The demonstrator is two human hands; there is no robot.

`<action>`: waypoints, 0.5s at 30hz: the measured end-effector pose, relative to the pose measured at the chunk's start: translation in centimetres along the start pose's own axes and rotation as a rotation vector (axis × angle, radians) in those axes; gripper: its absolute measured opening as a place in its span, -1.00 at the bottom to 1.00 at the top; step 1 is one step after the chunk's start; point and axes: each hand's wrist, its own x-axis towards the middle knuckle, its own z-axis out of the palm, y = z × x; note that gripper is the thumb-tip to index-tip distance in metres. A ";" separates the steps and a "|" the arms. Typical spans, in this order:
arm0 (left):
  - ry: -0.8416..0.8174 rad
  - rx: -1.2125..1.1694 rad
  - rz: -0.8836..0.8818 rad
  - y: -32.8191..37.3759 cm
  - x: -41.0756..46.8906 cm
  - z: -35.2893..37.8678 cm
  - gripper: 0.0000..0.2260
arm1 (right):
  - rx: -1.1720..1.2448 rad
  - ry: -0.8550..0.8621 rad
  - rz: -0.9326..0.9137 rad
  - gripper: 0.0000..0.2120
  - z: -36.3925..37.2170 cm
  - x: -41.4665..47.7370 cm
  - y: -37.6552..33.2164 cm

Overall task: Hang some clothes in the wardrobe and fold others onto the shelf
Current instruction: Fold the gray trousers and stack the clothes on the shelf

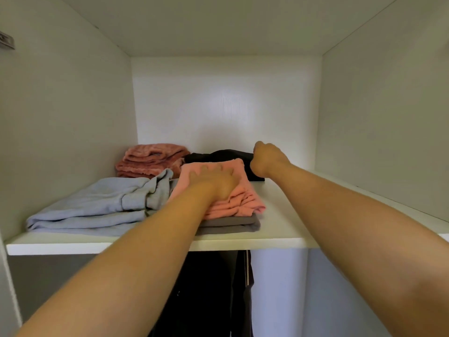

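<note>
The person is reaching both bare arms into the upper compartment of the white wardrobe (226, 98), working at the shelf (289, 215) where the folded clothes are going. The left hand (213, 181) is lying open with fingers spread flat on a folded salmon-pink garment (243, 203), pressing it down, probably to flatten it and steady the pile while the other arm is working behind. That pink piece is sitting on top of a folded grey garment (230, 226), the 2 forming a small stack near the shelf's front edge, middle. The right hand (267, 159) is reaching further back, wrist bent, touching the right end of a folded black garment (218, 155) lying just behind the stack; its fingers are hidden behind the hand, so I cannot tell whether it is gripping the cloth or only nudging it, though it looks like it is squaring that piece up toward the back. To the left, a light blue garment (97, 203) is lying loosely folded along the front, touching the stack, and a stack of fuzzy dusty-pink fabric (150, 159) is sitting behind it in the back left. Under the shelf, dark clothes (206, 288) are hanging, so the hanging part seems at least partly done.
</note>
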 end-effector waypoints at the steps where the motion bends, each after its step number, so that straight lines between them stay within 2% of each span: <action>1: -0.008 0.002 -0.002 0.0 0.0 0.7 -0.51 | -0.062 -0.020 -0.029 -0.78 0.5 1.0 0.3; 4: -0.006 -0.002 -0.018 -0.4 0.5 1.4 -0.49 | -0.200 -0.097 -0.144 -0.51 1.8 4.1 1.3; 7: -0.009 0.032 -0.008 -0.4 0.7 1.4 -0.48 | -0.221 -0.243 -0.186 -0.08 3.8 7.5 2.2; 8: -0.007 0.046 -0.009 -0.4 0.9 1.5 -0.48 | -0.225 -0.294 -0.181 0.01 4.6 8.2 2.2; 9: -0.009 0.057 -0.007 -0.4 1.0 1.7 -0.48 | -0.215 -0.345 -0.183 0.00 5.5 8.6 2.1; 13: 0.008 0.065 0.003 -0.8 1.8 2.0 -0.48 | -0.024 -0.437 -0.217 -0.37 7.7 8.8 1.7; 15: -0.006 0.068 0.005 -0.8 1.9 2.1 -0.48 | -0.017 -0.435 -0.163 -0.37 8.1 9.2 2.2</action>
